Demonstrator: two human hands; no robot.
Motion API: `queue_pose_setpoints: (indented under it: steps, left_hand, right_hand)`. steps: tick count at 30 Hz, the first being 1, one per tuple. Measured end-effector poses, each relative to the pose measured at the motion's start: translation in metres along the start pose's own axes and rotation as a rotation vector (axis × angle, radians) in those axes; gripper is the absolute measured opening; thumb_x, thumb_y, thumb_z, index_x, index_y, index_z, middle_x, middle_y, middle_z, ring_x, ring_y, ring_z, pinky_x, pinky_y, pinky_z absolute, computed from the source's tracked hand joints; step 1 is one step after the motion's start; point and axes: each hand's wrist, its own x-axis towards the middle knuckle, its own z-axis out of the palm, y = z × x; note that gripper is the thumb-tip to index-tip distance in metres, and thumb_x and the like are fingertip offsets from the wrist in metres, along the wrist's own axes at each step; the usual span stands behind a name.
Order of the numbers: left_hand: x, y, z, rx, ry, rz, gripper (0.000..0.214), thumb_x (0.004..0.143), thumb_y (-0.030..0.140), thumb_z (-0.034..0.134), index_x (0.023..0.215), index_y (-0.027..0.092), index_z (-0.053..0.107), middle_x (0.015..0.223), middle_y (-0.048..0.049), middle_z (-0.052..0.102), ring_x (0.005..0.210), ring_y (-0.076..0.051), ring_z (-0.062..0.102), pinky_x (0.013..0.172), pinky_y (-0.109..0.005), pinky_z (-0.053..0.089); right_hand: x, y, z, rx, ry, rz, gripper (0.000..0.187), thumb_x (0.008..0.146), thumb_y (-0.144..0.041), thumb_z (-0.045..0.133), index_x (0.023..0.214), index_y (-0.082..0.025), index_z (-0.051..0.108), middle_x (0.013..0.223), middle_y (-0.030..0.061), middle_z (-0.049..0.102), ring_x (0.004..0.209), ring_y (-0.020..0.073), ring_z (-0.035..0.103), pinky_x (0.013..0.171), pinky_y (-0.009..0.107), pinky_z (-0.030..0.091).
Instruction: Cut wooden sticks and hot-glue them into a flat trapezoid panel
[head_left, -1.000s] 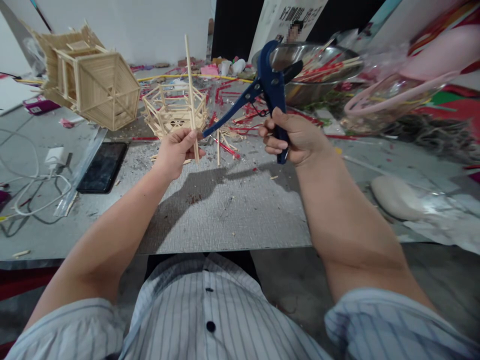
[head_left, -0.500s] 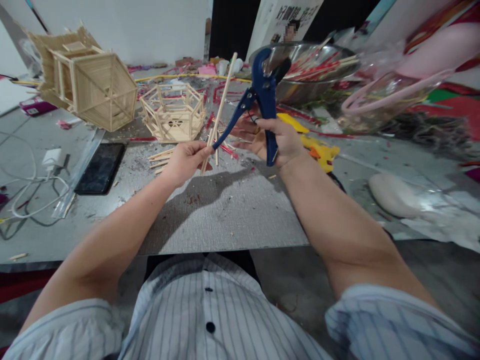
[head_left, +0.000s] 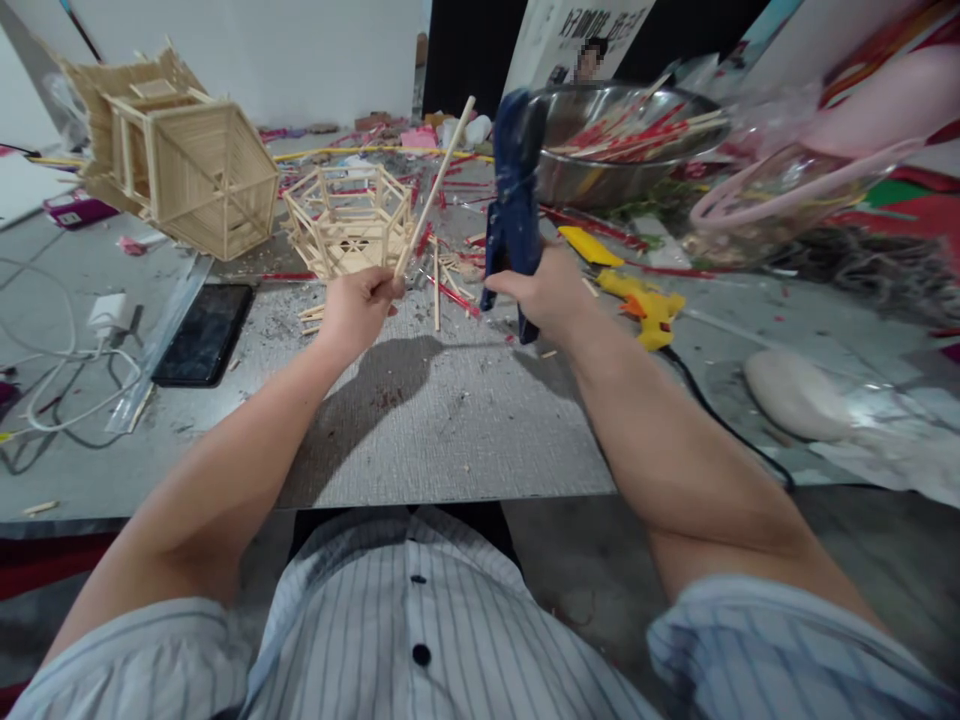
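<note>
Wooden stick (head_left: pixel 443 168), slanting up and rightward, was clamped near its lower end in the left hand (head_left: pixel 361 308); the blue cutter (head_left: pixel 517 190), clasped in the right hand (head_left: pixel 553 293), stood to its right, not touching.

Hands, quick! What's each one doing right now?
Left hand: closed, holding at least one thin wooden stick.
Right hand: closed, gripping a blue pipe cutter.
</note>
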Motion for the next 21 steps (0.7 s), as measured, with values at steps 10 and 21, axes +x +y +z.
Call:
queue_pose_setpoints:
  steps: [10, 21]
  left_hand:
    - [-0.001, -0.001, -0.009, 0.206, 0.117, 0.103, 0.021, 0.087, 0.024, 0.052, 0.069, 0.02, 0.062, 0.061, -0.0001, 0.062, 0.061, -0.013, 0.055, 0.063, -0.024, 0.042]
    - [-0.002, -0.001, -0.008, 0.291, 0.093, 0.115, 0.02, 0.087, 0.021, 0.055, 0.068, 0.02, 0.061, 0.064, -0.002, 0.061, 0.068, -0.017, 0.06, 0.068, -0.026, 0.042]
  right_hand:
    - [-0.001, 0.014, 0.015, -0.801, 0.149, -0.226, 0.061, 0.082, -0.035, 0.063, 0.14, -0.019, 0.056, 0.13, 0.0173, 0.066, 0.12, 0.0382, 0.061, 0.101, 0.054, 0.049]
    - [-0.013, -0.003, 0.023, -0.82, -0.011, -0.214, 0.065, 0.08, -0.03, 0.065, 0.144, -0.021, 0.055, 0.136, 0.0162, 0.064, 0.129, 0.0396, 0.056, 0.105, 0.055, 0.048]
